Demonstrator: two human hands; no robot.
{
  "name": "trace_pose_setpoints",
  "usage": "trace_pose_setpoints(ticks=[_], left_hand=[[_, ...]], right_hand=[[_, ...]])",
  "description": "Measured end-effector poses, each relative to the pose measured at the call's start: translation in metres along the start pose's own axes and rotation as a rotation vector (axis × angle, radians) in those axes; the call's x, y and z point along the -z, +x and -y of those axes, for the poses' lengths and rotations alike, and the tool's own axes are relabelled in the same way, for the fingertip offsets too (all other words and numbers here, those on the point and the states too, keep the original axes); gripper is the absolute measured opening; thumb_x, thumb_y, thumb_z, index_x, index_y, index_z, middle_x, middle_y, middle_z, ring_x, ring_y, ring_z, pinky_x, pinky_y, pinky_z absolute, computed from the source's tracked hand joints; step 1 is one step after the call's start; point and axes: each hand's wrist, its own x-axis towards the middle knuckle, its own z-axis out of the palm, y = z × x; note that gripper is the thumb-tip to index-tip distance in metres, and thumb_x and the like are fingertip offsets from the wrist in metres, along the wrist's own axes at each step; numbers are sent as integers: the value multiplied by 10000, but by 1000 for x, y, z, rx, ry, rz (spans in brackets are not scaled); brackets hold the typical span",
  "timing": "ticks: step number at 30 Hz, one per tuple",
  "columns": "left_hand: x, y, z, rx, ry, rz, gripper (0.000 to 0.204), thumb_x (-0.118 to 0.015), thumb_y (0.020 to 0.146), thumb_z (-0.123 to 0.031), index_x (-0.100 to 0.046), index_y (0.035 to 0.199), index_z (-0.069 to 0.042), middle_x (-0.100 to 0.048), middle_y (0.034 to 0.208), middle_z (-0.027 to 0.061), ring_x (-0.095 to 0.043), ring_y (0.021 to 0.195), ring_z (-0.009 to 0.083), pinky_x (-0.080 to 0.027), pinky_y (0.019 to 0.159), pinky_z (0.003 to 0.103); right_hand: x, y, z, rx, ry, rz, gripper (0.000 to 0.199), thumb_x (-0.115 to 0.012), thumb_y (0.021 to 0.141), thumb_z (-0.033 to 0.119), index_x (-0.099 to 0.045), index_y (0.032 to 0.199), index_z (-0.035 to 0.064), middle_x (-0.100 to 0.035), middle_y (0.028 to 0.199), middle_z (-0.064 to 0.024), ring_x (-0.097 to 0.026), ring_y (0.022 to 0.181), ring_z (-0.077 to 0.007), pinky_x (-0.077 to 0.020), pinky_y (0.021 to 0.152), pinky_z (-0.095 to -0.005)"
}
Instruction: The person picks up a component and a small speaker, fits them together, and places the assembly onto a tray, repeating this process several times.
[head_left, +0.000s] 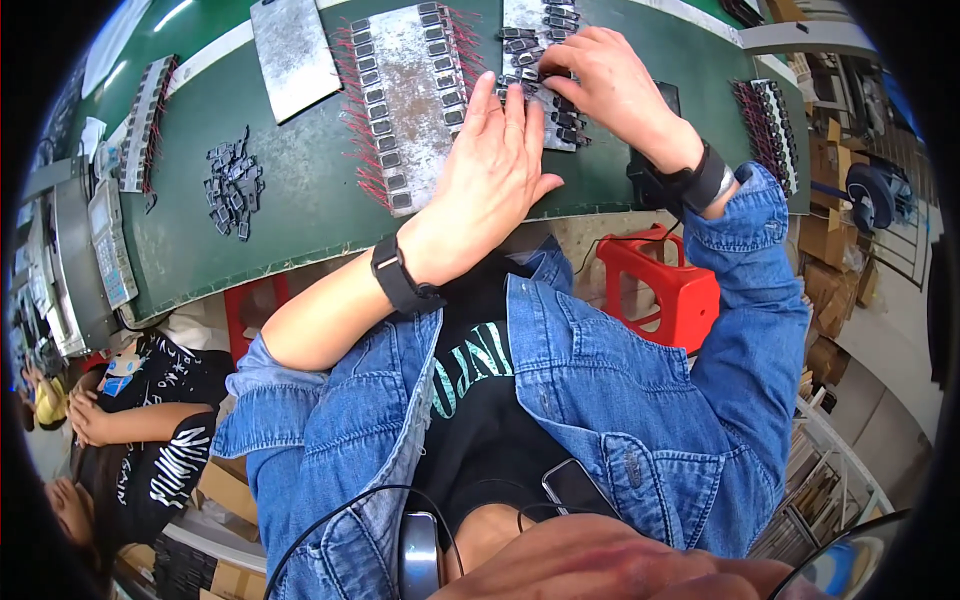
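1. Left hand (490, 175) lies flat, fingers together, on the metal tray (405, 95).
2. Right hand (610, 85), right of that tray, pinches small black components (560, 110).
3. A sliding palm could likely scatter the rows.

Head view, steeply down, close

The right hand (610, 85) covers part of the metal tray (535, 70), hiding whether its fingertips pinch one of the small black parts there. The left hand (490, 170), just beside that tray, hides the tray edge under its fingers. Above the tray, the picture's edge cuts its far end off
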Motion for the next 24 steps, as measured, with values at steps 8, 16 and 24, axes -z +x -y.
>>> trace_pose_setpoints(ticks=[8,16,24], left_hand=[[-2,3,-10,16,37,47,771,-558,921,-553,-550,1324,104,-552,1356,296,-530,1266,379,-193,1212,544],[-3,7,-13,12,56,68,757,-574,913,-538,-567,1312,105,-539,1382,267,-484,1303,368,-209,1207,535],[-6,8,-8,-4,1,14,702,-586,918,-509,-598,1270,97,-554,1360,256,-505,1272,351,-217,1200,532]], right_hand=[[-11,-3,-5,-14,19,-76,132,-694,826,132,-692,940,66,-678,886,-84,-612,928,-295,-465,893,-406],[-17,-1,-7,-37,79,-86,127,-682,838,139,-683,937,60,-673,875,-91,-606,909,-302,-468,864,-410],[-17,0,-12,-9,88,-80,136,-674,845,131,-675,956,51,-665,890,-101,-604,899,-315,-475,851,-414]])
